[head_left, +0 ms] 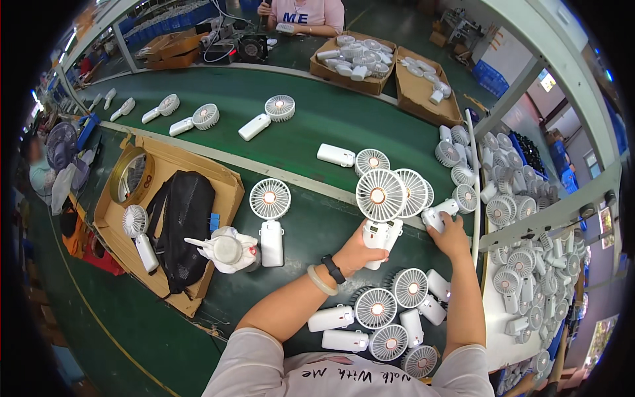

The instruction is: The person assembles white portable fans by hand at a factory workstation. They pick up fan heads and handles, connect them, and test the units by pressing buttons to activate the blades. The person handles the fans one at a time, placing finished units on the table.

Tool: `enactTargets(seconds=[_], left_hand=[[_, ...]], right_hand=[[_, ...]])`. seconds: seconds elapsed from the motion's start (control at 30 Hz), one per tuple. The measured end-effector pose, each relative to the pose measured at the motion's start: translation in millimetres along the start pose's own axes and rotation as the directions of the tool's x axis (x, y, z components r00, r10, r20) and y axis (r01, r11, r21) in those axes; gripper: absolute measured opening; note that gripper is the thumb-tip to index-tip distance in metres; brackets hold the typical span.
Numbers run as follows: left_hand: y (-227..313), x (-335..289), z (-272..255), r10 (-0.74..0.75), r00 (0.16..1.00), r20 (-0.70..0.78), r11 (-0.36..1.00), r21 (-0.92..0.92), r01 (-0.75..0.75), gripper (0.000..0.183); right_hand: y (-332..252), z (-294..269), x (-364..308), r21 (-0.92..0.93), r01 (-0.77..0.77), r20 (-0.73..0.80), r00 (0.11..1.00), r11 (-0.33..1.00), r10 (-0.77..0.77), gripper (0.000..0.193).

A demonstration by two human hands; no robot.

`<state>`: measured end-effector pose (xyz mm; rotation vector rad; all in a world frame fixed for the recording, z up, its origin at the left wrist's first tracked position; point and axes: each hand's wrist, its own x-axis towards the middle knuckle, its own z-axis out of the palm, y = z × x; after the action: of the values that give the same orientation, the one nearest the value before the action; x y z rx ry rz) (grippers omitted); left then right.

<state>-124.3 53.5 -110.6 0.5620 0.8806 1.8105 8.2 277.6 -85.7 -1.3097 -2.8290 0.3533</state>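
My left hand [362,251], with a black band and a pale bangle on its wrist, is closed round the handles of white handheld fans [381,196]. Their round heads overlap and point up, so how many it holds is hard to tell. My right hand [451,233] grips the handle of another handheld fan [439,213], just right of that bunch. Beyond the left hand's bunch, one more fan [335,155] lies on the green conveyor belt. Several white fans [376,308] lie in a cluster on the bench between my forearms.
Fans in a row lie along the green belt [218,99]. On the left stand a cardboard tray [228,177] with a black bag [188,225], and a white-wrapped container [228,250]. Fans are heaped on the right [522,264]. Across the belt, a person [311,16] sits near boxes of fans [354,83].
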Motion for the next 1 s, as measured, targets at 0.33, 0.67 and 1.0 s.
enactTargets(seconds=[0.33,0.67,1.0], left_hand=[[16,-89,-14,0.193,0.976,-0.105,0.925,0.352,-0.145,0.07],[29,-117,-30,0.15,0.957,-0.246,0.923,0.382,-0.046,0.072],[26,-124,-24,0.157,0.957,-0.243,0.946,0.315,-0.075,0.072]], right_hand=[[-17,-1,31,-0.137,0.163,0.073,0.985,0.977,-0.154,0.06],[-6,5,41,-0.032,0.182,0.077,0.981,0.983,-0.179,0.062],[14,-6,-46,0.098,0.307,-0.091,0.95,0.947,-0.299,0.039]])
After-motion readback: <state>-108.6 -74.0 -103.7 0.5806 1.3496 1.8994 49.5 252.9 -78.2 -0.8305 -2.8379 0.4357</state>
